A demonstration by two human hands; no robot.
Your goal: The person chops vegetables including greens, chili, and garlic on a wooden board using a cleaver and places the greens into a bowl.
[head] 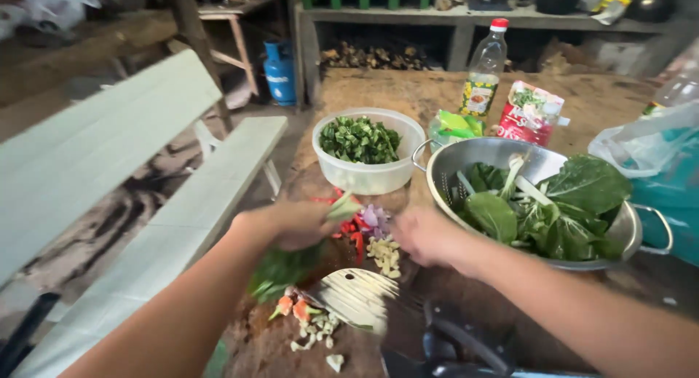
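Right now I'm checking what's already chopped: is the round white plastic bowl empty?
No, the round white plastic bowl holds a heap of chopped dark green leaves, sitting beside the metal colander.

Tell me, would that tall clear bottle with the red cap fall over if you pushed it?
Probably, yes. The bottle is tall and narrow and stands upright, so a push near the red cap could tip it. It looks like thin clear plastic, so it is likely light. On its side, its round body might roll.

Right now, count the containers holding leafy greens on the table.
2. A white plastic bowl of chopped greens sits behind the chopping board, and a metal colander of whole leaves stands to its right. Others may be hidden behind the bags.
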